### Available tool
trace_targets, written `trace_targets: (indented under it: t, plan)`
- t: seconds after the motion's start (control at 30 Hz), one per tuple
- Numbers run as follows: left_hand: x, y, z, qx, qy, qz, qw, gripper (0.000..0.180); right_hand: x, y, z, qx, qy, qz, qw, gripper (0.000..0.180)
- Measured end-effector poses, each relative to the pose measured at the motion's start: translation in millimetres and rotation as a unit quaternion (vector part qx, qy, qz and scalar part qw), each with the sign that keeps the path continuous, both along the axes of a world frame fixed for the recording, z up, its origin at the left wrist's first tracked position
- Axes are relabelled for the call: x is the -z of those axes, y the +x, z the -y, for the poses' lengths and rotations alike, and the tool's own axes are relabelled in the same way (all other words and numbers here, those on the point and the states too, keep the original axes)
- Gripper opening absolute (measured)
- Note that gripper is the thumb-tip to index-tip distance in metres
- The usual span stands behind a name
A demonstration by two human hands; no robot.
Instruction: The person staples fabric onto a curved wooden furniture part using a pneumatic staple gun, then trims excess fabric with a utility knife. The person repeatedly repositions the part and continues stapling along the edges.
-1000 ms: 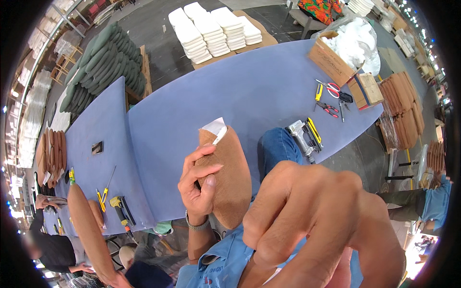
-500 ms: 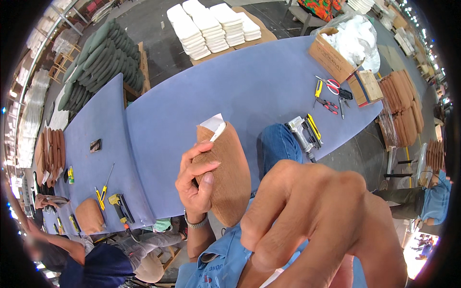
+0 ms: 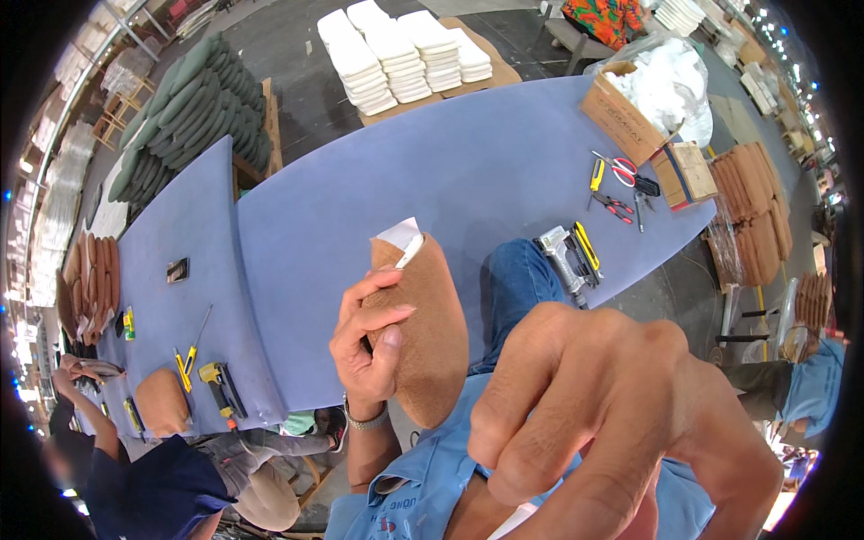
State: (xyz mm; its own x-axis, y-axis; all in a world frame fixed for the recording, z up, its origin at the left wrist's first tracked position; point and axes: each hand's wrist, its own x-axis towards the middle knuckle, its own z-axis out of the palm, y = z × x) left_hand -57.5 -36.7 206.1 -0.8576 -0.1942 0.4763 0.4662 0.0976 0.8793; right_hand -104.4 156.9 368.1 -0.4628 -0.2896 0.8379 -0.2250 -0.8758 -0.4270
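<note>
My left hand (image 3: 371, 337) is closed round the edge of a brown fabric-covered cushion (image 3: 430, 337), held up on end in front of my body. At its top end a white paper flap and a small white strip (image 3: 409, 252) stick out by my fingertips. Large and close to the camera, my right hand (image 3: 612, 405) has its fingers curled together. Whatever they may hold is hidden behind the knuckles. A silver staple gun (image 3: 565, 261) with a yellow-handled tool beside it lies on the blue table (image 3: 360, 171), past my denim-covered knee (image 3: 522, 283).
Scissors (image 3: 621, 169), pliers (image 3: 612, 209) and a yellow cutter lie at the table's right end, near cardboard boxes (image 3: 621, 117). Beyond are white pad stacks (image 3: 396, 54) and a dark green cushion pile (image 3: 193, 117). A co-worker (image 3: 144, 486) sits left beside another staple gun (image 3: 220, 391).
My right hand has shifted slightly right. My left hand keeps the cushion in nearly the same place. At the left, the co-worker's head and arm have moved.
</note>
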Motion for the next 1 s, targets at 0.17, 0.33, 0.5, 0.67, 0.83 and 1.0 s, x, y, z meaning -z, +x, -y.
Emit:
trace_targets:
  t: [0.17,0.33,0.5,0.67,0.83,1.0]
  plan:
    - [0,0,1,-0.002,-0.003,0.003,1.0,0.017,-1,0,1,-0.01,-0.001,-0.006,1.0,0.022]
    - [0,0,1,-0.001,0.006,-0.002,1.0,0.017,0,-1,4,-0.021,-0.005,-0.007,1.0,0.02]
    - [2,1,2,0.004,0.006,-0.003,1.0,0.018,2,-1,7,-0.027,-0.003,-0.005,1.0,0.019]
    - [0,2,1,0.002,0.008,0.008,1.0,0.02,5,0,13,-0.03,0.004,0.002,1.0,0.018]
    - [1,2,3,0.003,-0.005,0.005,1.0,0.021,7,0,13,-0.034,0.003,0.005,0.999,0.017]
    - [1,-1,1,0.012,0.0,-0.005,1.0,0.02,2,2,2,-0.032,-0.005,-0.002,0.999,0.017]
